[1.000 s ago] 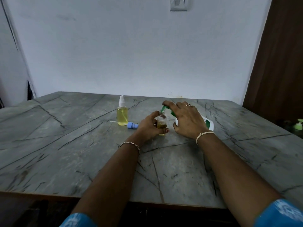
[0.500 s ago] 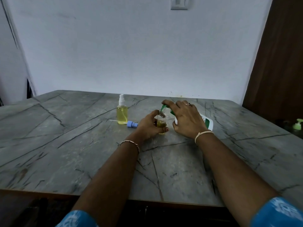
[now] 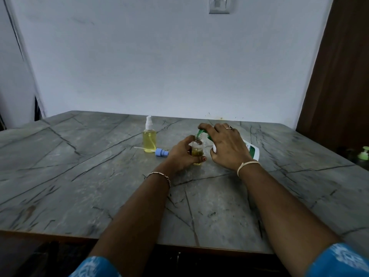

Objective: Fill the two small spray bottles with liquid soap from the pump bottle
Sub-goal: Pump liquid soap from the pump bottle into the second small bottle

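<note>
- The open spray bottle stood on the desk, a little past its middle toward 12 o'clock, taking the person's seat as 6. Yellow soap filled roughly its lower half, so I judged this second fill to be partway done.
- The left hand had its grip wrapped round that bottle from the 9 o'clock side, thumb and fingers low on the body. This was apparently to stop so light a container from tipping or sliding under the spout.
- The right hand had its grip curled over the head and shoulder of the pump bottle. The bottle leaned in from 3 o'clock with its white base toward 4 o'clock.
- That lean seemed meant to bring the green spout right over the narrow neck.
- Whether soap was flowing at that instant could not be told.
- The filled spray bottle stood upright at about 10 o'clock of the open one, apart from both hands. It was nearly full and had its white sprayer fitted, so it was likely parked there as finished.
- The blue sprayer cap lay on its side at 9 o'clock, just beside the left hand, its dip tube pointing on toward 9. It was probably kept close for screwing on afterwards.
- With so small a neck, soap could easily have run down the outside.
</note>
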Motion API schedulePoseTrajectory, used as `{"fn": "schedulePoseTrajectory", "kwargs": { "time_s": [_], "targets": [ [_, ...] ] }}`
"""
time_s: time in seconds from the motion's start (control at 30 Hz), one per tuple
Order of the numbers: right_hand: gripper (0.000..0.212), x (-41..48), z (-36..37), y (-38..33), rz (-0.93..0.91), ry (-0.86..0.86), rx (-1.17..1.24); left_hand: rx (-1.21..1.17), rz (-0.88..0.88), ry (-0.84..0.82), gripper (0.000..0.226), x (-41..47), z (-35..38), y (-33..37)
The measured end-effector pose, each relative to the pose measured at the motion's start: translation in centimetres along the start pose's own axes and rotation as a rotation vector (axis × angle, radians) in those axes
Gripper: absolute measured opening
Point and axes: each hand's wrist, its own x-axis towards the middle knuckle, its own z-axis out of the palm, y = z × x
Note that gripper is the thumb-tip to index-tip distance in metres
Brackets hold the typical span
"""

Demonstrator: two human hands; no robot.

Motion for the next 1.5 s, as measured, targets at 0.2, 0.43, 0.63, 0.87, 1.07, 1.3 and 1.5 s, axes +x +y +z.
{"fn": "schedulePoseTrajectory", "kwargs": {
  "time_s": [0.2,0.43,0.63,0.87,1.07,1.3,1.5],
  "targets": [
    [0.082,-0.19,0.03,0.08,-0.022,-0.022,-0.037,-0.031,-0.014,0.021,0.067,0.08,0.06,-0.4],
    [0.07,0.0,0.05,-0.3,0.007,-0.014,-0.013,-0.004,-0.016,0.019,0.072,0.14,0.02,-0.14],
    [0.072,-0.17,-0.1,-0.08,-0.001,-0.024,-0.019,0.009,0.009,0.015,0.055,0.05,-0.01,0.04],
    [0.068,-0.06,0.01,-0.21,0.007,0.006,-0.017,0.01,0.0,0.017,0.056,-0.07,0.07,0.09],
    [0.069,0.0,0.23,-0.36,0.01,0.029,-0.033,-0.025,0.003,0.012,0.081,0.06,0.23,0.03],
    [0.073,-0.42,-0.23,-0.12,0.011,-0.002,-0.035,-0.014,-0.024,0.022,0.083,0.15,0.26,-0.1],
    [0.066,-0.06,-0.17,-0.54,0.039,-0.001,0.02,0.023,-0.033,0.026,0.101,0.44,0.5,-0.53]
  ]
}}
